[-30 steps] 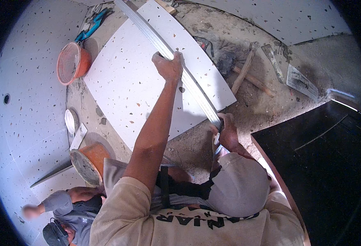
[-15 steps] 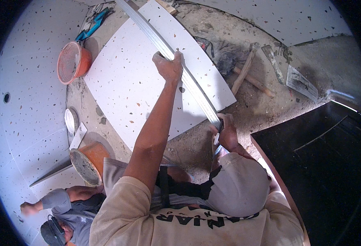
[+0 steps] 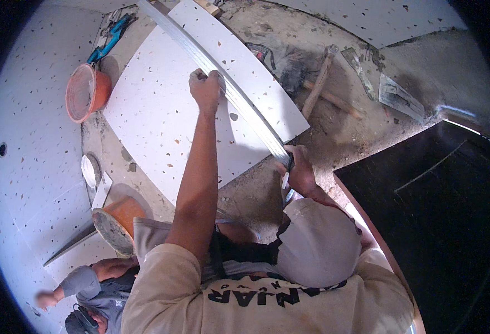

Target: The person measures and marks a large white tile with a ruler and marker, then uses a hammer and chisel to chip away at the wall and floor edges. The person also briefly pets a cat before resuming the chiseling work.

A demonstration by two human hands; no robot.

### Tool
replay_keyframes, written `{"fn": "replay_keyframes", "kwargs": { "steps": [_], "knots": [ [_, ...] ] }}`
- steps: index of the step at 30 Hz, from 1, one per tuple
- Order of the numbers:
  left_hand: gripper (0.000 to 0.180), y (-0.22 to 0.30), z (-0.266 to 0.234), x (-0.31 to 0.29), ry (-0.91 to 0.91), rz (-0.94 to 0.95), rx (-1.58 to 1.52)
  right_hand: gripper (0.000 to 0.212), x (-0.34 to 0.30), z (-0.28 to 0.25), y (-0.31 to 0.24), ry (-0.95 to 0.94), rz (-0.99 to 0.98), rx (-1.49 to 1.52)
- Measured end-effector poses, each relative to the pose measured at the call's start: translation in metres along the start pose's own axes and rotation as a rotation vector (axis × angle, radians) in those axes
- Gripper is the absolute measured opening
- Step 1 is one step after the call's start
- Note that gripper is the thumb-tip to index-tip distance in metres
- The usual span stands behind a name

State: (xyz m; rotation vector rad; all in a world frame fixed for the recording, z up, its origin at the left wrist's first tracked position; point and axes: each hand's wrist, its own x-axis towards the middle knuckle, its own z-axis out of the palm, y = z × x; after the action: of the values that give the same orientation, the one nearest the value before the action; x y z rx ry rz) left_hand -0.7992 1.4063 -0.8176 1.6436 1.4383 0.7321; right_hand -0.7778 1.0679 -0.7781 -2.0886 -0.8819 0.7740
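Observation:
A large white terrazzo-patterned tile (image 3: 161, 128) lies on the dusty floor in front of me. Diagonally across it runs a long silvery metal straightedge (image 3: 192, 50), its far end past the tile's top corner. My left hand (image 3: 205, 92) grips the straightedge's left side near the middle, fingers curled. At the near end, just off the tile's close edge, my right hand (image 3: 299, 167) is closed around the straightedge. A small dark and white piece shows by those fingers; I cannot make out what it is. My knee in grey cloth hides part of the right forearm.
Orange buckets (image 3: 96, 93) stand at left, one near a white oval dish (image 3: 89, 171). A hammer (image 3: 318, 83), scraper (image 3: 359, 72) and trowel (image 3: 400, 97) lie at right. A black panel (image 3: 423, 183) flanks my right side. Lower left, a co-worker's hand (image 3: 47, 299) shows.
The whole view has shifted slightly, so things sit further left and up. My left hand has moved a little left along the straightedge's side; the right stays at its near end.

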Motion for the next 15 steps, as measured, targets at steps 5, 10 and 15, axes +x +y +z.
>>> {"fn": "replay_keyframes", "kwargs": {
  "steps": [5, 10, 15],
  "knots": [
    [0.034, 0.011, -0.012, 0.010, -0.209, -0.223, -0.114, 0.054, 0.001, 0.000, -0.003, -0.006, 0.021, 0.003],
    [0.030, 0.011, -0.018, 0.012, -0.249, -0.276, -0.193, 0.055, 0.003, -0.008, -0.010, -0.048, 0.047, -0.040],
    [0.023, 0.016, -0.017, 0.010, -0.292, -0.292, -0.248, 0.046, 0.017, -0.027, -0.025, 0.088, 0.011, -0.058]
  ]
}}
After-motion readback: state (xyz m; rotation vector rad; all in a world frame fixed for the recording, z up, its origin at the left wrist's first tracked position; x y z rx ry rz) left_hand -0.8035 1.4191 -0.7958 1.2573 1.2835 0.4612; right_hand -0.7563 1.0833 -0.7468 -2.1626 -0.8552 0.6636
